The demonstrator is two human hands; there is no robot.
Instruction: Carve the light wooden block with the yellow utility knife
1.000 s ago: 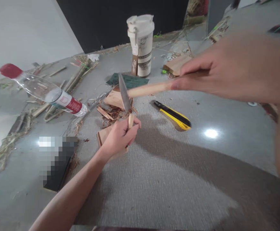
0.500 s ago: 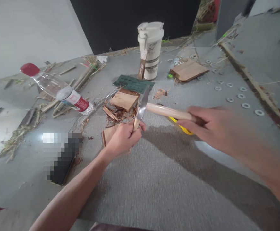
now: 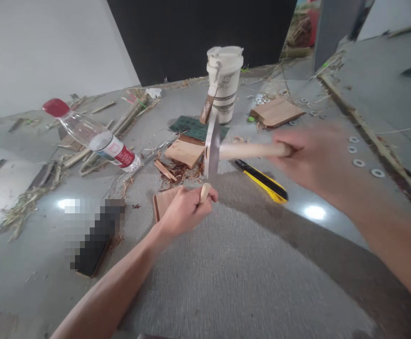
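Note:
My left hand (image 3: 186,212) is closed around a short pale wooden peg (image 3: 204,192) that stands upright on a small wooden piece (image 3: 163,202) on the grey mat. My right hand (image 3: 311,155), blurred by motion, grips the wooden handle of a hammer (image 3: 251,150). The metal hammer head (image 3: 211,146) hangs just above the peg's top, a little apart from it.
Around lie a yellow-black utility knife (image 3: 261,180), a wood block (image 3: 185,153) with shavings, a green pad (image 3: 191,127), a tall white cup (image 3: 224,82), a tilted plastic bottle (image 3: 95,139), another wood board (image 3: 278,111), metal washers (image 3: 358,163) and bamboo scraps (image 3: 32,197).
The hammer came down onto the peg half a second ago and has since lifted a little above it. My left hand has kept its hold on the peg.

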